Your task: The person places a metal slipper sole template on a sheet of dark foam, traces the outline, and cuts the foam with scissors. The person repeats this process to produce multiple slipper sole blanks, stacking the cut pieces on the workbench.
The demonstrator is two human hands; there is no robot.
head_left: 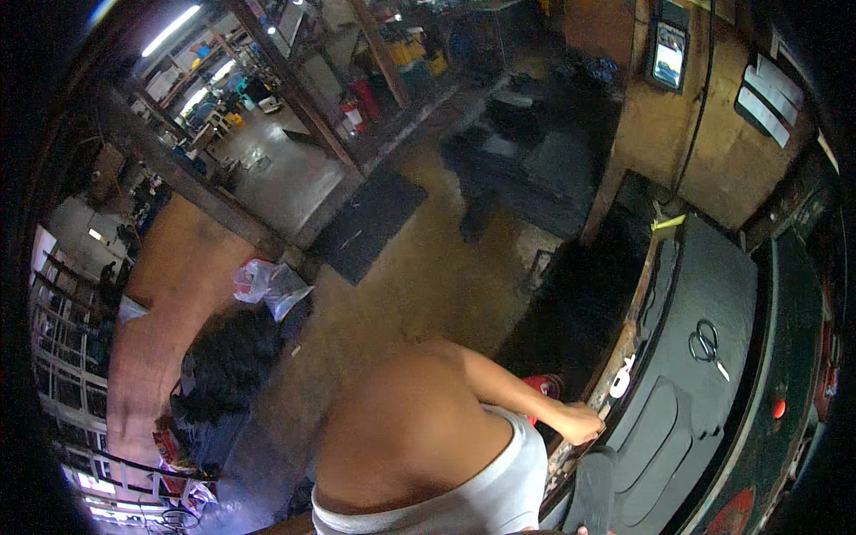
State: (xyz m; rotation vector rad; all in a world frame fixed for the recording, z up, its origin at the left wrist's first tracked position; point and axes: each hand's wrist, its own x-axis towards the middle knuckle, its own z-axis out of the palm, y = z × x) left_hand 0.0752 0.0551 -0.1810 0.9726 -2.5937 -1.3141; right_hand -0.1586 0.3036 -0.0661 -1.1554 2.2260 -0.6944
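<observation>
Where left hand [580,424] curls at bench edge [630,341], cannot tell if fingers [596,427] pinch anything; wall sheets [769,96] illegible.

Dim, uneven indoor light filled a wide fisheye view that bent straight edges and fell away to black around its rim. At upper left, a fluorescent tube [171,30] was blown out to a white streak, and glare washed the pale floor [267,165] of the room beyond. Whitish light showed around the grille [71,349] at far left. A framed wall panel [669,61] shone brightly at upper right. The dark heap [227,366] at left sank into shadow, its detail lost. The near shoulder [392,432] looked soft, while the grey sheet [727,276] and scissors [717,362] showed fairly clearly in muted light.
</observation>
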